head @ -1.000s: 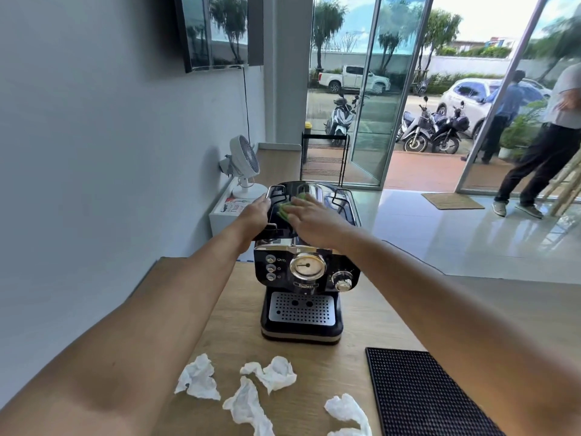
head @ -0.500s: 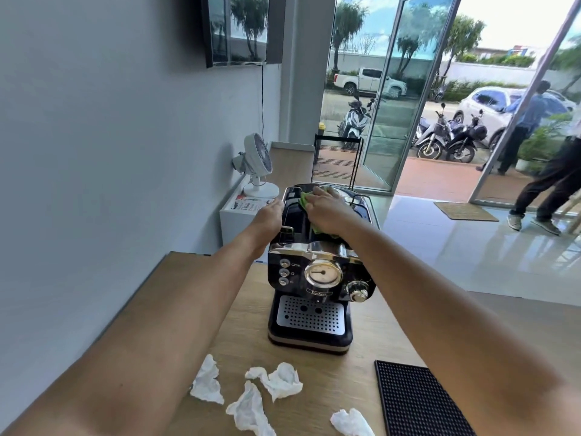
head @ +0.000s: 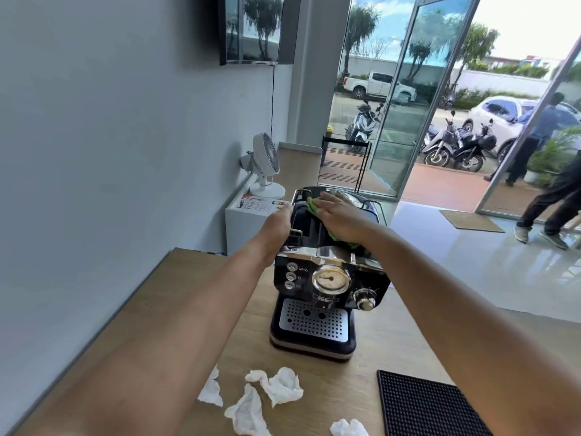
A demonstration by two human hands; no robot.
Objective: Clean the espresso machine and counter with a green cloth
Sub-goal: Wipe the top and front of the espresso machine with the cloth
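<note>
One wooden counter [head: 393, 350] is running along a grey wall [head: 110, 152] and taking up the lower part of the view. Beyond it a glass door [head: 408, 105] is standing open, and a person [head: 553, 190] in dark trousers is showing at the far right.

The black machine [head: 327, 278] is standing upright on the counter near its far end, with its gauge and buttons facing the camera. A black rubber mat [head: 430, 407] is lying flat on the counter to the near right of the machine, apart from it. Behind the counter a white cabinet [head: 242, 221] is sitting against the wall, and a small white fan [head: 267, 158] is standing on it. Four crumpled white tissues [head: 279, 385] are lying scattered on the counter in front of the machine, clear of its base.

The right hand [head: 342, 215] is lying flat on the machine's top, fingers straight and close together, pressing the cloth down. The left hand [head: 279, 221] is resting against the machine's upper left side. Its thumb is showing, but its fingers are hidden, so I cannot tell how they are lying.

The green cloth [head: 312, 205] is lying bunched on top of the machine under the right hand, with its edges peeking out past the fingertips and beside the wrist.
</note>
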